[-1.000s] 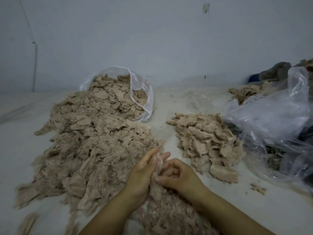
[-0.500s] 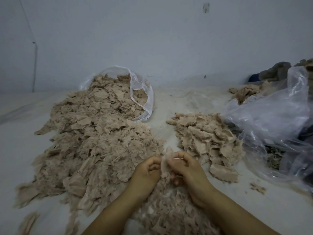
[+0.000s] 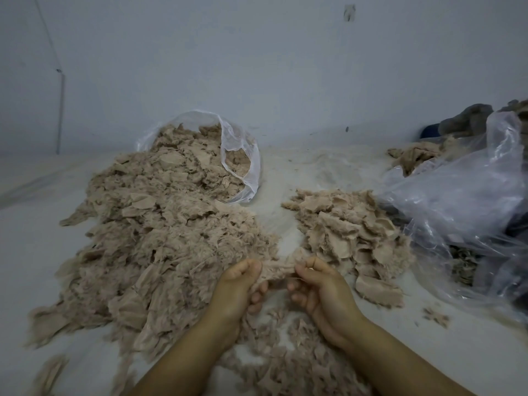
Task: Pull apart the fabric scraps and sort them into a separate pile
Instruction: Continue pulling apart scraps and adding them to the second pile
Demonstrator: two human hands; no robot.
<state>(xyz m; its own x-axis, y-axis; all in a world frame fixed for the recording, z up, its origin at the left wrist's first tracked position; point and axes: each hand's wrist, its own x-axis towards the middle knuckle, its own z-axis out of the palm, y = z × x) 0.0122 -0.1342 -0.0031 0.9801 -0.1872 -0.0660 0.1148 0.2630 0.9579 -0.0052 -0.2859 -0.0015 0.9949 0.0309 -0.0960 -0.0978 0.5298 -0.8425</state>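
The person is holding one beige fabric scrap [image 3: 278, 270] stretched between both hands, just above the near edge of the big unsorted heap [image 3: 160, 238]. The left hand [image 3: 240, 284] is gripping its left end with fingers curled in tight, and the right hand [image 3: 317, 281] is pinching the other end between thumb and forefinger, the remaining fingers curled beneath. The scrap's long axis is running straight across from one hand to the other, so the pull is going sideways, each hand drawing outward. The sorted pile [image 3: 351, 232] is lying just beyond and to the right of the right hand, well nearer to it than to the left, so I'd judge that hand is the one to carry the freed piece over. Compared with half a second ago, the hands are sitting farther apart: they were then bunched together with the scrap standing up between them, and now it is drawn out flat and taut.
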